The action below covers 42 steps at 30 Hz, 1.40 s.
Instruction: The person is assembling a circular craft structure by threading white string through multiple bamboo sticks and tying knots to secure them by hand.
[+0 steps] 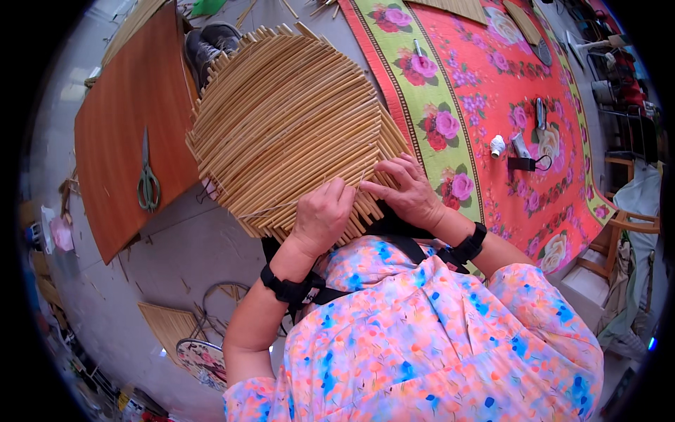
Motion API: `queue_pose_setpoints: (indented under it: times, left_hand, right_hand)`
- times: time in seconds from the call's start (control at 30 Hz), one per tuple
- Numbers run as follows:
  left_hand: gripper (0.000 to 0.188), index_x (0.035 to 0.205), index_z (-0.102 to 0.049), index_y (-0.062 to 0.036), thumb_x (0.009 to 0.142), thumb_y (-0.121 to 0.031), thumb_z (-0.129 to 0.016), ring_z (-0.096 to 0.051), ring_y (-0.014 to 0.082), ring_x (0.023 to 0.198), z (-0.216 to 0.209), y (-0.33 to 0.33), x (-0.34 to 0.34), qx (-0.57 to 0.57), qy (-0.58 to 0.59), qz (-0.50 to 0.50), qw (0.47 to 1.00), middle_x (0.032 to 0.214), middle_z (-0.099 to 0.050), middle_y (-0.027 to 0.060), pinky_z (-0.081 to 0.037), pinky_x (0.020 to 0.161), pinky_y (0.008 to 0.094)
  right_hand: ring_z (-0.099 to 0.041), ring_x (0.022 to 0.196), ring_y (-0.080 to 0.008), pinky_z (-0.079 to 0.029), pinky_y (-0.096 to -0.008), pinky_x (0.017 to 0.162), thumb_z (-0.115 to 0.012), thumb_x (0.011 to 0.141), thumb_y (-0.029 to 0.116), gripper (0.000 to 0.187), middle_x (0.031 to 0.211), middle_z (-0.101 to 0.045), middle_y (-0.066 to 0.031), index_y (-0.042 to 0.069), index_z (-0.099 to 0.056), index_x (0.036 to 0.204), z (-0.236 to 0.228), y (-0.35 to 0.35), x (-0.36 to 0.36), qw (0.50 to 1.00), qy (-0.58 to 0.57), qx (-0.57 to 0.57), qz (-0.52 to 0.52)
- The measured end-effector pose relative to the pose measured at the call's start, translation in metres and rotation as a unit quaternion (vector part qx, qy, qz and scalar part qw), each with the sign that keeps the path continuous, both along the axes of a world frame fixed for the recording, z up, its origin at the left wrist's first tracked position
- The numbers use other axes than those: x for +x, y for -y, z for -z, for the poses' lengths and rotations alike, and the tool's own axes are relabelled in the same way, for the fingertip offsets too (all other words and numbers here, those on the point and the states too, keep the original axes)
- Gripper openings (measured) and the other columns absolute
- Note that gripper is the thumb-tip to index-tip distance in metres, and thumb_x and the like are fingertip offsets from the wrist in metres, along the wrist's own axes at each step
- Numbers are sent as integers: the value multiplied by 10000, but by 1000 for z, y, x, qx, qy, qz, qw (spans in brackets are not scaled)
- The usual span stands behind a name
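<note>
A round mat of straw-coloured reed sticks (281,133), laid side by side with uneven ends, lies across my lap. Thin pale thread (363,174) crosses the sticks and shows as a short line between my hands. Close to the mat's near edge, my left hand (323,214) is closed in a pinch with its knuckles up. My right hand (404,190), just to the right, has thumb and forefinger drawn together at the thread while its other fingers curl over the stick ends. The fingertips partly hide what each pinch holds.
Green-handled scissors (148,186) rest on a brown wooden board (119,141) at left. On the right, a red floral cloth (492,105) carries a white thread spool (498,145) and a black clip-like object (522,164). A wooden chair (626,224) stands beyond. Dark shoes (211,46) show past the mat.
</note>
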<state>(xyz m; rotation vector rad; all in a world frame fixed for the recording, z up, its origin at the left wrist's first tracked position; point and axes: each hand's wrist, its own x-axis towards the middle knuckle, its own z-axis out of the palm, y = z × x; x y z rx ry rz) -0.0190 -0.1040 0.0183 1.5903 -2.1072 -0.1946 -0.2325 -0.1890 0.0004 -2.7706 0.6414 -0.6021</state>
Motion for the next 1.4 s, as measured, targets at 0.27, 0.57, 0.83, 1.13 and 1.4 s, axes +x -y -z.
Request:
queue_pose_setpoints:
  times: [0.27,0.57,0.83,1.13,1.4]
  left_hand:
    - [116,791,-565,-86,869,-123,-642,-615,209,688,0,0,-1,5,17,6,1000,750,-502,59,-497,559,332]
    - [93,906,-649,-73,840,-95,-710,-637,258,690,-6,-4,9,41,-88,-11,995,807,-587,74,-504,582,361]
    - [213,1037,-693,-59,825,-57,-713,-636,268,670,-20,-10,25,15,-95,-58,994,797,-603,90,-501,564,369]
    - [245,1051,-672,-24,838,-124,-604,-611,179,696,2,-8,8,-61,71,33,995,770,-560,29,-482,586,312]
    - [182,964,-663,-37,820,-128,-600,-595,180,703,0,-6,7,-51,79,38,995,776,-551,32,-470,614,313]
  right_hand:
    - [-516,1170,-256,-352,-453,1099,-598,817,147,497,1218,-531,-54,333,-632,1276,-3,-3,2,999,-32,-14,11]
    - [-520,1170,-258,-363,-458,1086,-597,813,150,499,1217,-535,-54,345,-637,1270,-2,-3,2,999,-29,-22,14]
    - [-519,1173,-260,-369,-458,1081,-597,814,148,496,1225,-534,-56,344,-638,1268,0,-3,1,999,-23,-29,16]
    - [-519,1171,-262,-362,-460,1096,-588,821,152,490,1227,-539,-55,338,-641,1272,-1,-3,1,999,-23,-21,14]
    - [-521,1168,-260,-373,-463,1084,-597,812,149,485,1227,-545,-50,334,-651,1257,1,-3,1,1000,-16,-20,18]
